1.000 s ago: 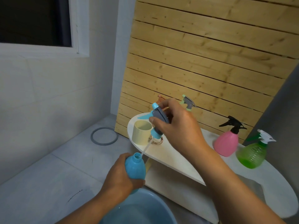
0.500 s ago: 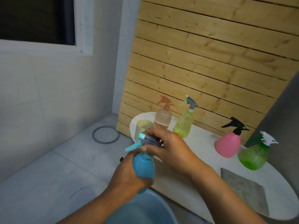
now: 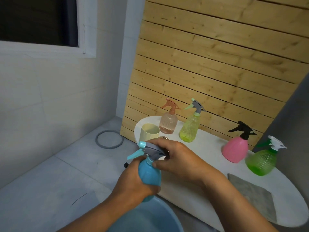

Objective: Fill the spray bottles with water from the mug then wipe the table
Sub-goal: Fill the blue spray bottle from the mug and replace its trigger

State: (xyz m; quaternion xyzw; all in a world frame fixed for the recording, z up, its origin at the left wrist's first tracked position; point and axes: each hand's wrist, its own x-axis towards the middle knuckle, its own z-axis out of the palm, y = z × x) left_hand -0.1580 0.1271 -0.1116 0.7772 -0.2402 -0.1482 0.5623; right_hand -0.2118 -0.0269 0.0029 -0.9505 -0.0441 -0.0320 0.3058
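Spray bottles: five; four on white table point(image 3: 209, 173), one blue bottle point(image 3: 149, 174) gripped by left hand point(image 3: 133, 185). Right hand point(image 3: 177, 158) curled round its grey trigger head point(image 3: 153, 150). One cream mug point(image 3: 150, 135), one grey cloth point(image 3: 255, 196), one blue basin point(image 3: 147, 218).

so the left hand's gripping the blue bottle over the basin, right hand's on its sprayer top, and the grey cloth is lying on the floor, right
Not quite. The head view shows the grey cloth lying on the white table, near its right end, not on the floor. The rest holds: the left hand grips the blue bottle over the basin, and the right hand is on its sprayer top.
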